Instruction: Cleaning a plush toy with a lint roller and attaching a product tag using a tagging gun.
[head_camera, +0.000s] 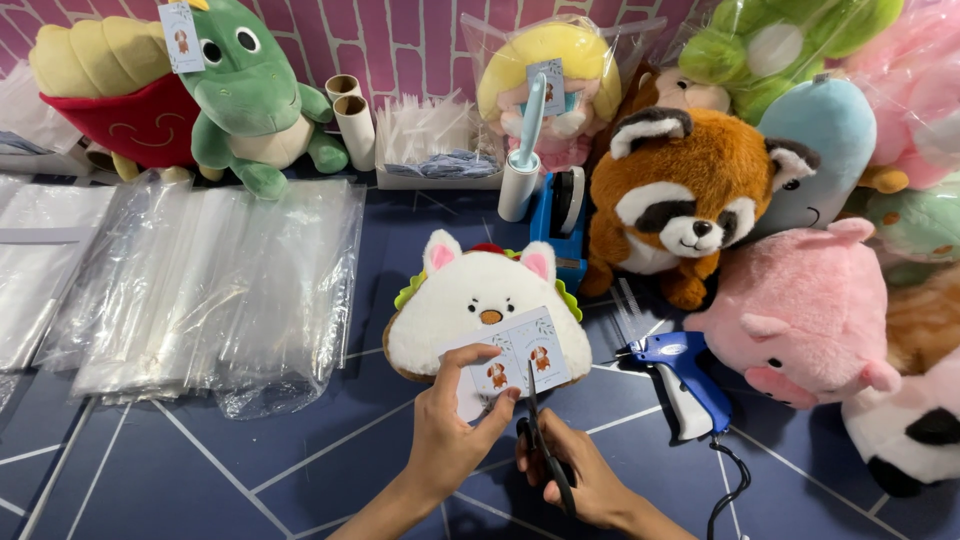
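White and fluffy, a cat-faced plush toy (487, 300) is lying on the dark blue tiled surface (300, 450) near the middle of the view, with a pale paper tag (520, 362) resting across its lower front. Around it things are crowding in: a red-panda plush (690, 190) and a pink pig plush (800, 310) are sitting to the right, a blue tagging gun (690, 375) is lying just beside the pig with its cord trailing toward the near edge, and a blue tape dispenser (562, 225) and a white lint roller (522, 170) are standing behind the white toy. A stack of clear plastic bags (210, 280) is spreading over the left side, and a green dinosaur plush (255, 95) is leaning against the pink brick wall (400, 40) at the back.

Open floor is showing mainly in front, between the bags and the tagging gun, where both arms are reaching in; the right side is packed with toys up to the frame's edge.

The left hand (450, 430) is pinching the tag's lower left part, thumb on top and fingers curled beneath. The right hand (575, 470) is gripping black scissors (545, 440), fingers wrapped through the handles, with the blades pointing up at the tag's lower edge and looking nearly together.
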